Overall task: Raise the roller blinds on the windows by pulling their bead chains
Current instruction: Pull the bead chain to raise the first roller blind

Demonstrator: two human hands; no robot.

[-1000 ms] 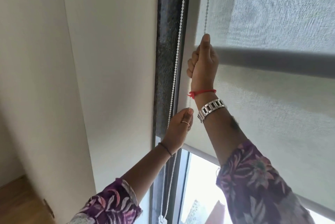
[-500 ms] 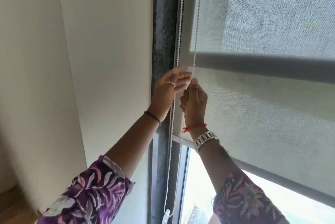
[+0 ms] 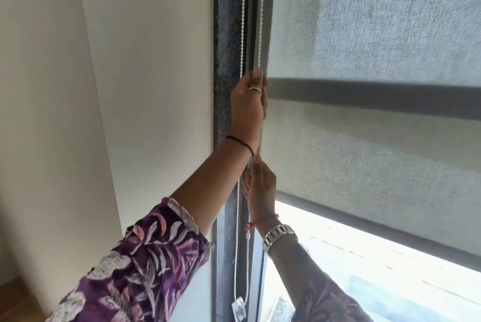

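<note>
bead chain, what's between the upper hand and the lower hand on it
In the head view only a short bare stretch of the bead chain runs between the left hand above and the right hand below, passing the left wrist's black band.

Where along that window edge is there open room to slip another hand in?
Free: the white bead chain above the upper left hand, and below the right hand down to the clear plastic weight. Crowded: between the hands, which nearly meet beside the grey mesh roller blind.
</note>
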